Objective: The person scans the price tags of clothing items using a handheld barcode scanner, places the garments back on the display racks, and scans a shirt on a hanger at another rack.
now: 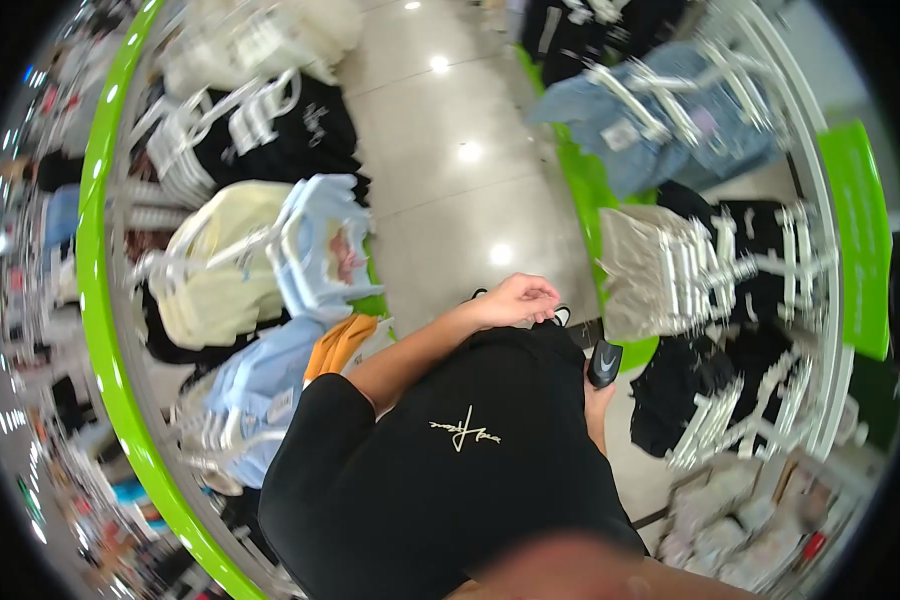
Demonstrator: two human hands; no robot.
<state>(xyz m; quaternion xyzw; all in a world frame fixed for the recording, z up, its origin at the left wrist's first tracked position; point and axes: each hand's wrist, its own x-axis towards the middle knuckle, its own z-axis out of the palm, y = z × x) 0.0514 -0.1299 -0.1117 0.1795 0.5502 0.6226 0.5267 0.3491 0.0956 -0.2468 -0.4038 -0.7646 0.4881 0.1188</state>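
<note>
My left hand (526,299) is in front of my waist, palm turned partly inward. Its fingers are loosely curled, with a gap to the thumb and nothing visible between them. At my right side, my right hand (597,402) is closed around a black object (605,364) with a white curved mark, whose exact kind I cannot make out. A black T-shirt (440,480) with cream lettering covers my body and hides part of my right arm. Neither hand touches the hanging clothes.
A tiled aisle floor (440,175) runs ahead between racks. Light blue tops (315,245), a pale yellow garment (225,260) and an orange one (340,345) hang at left. Denim (615,120), beige trousers (640,275) and black garments (675,390) hang at right. Green rack edges (95,260) curve alongside.
</note>
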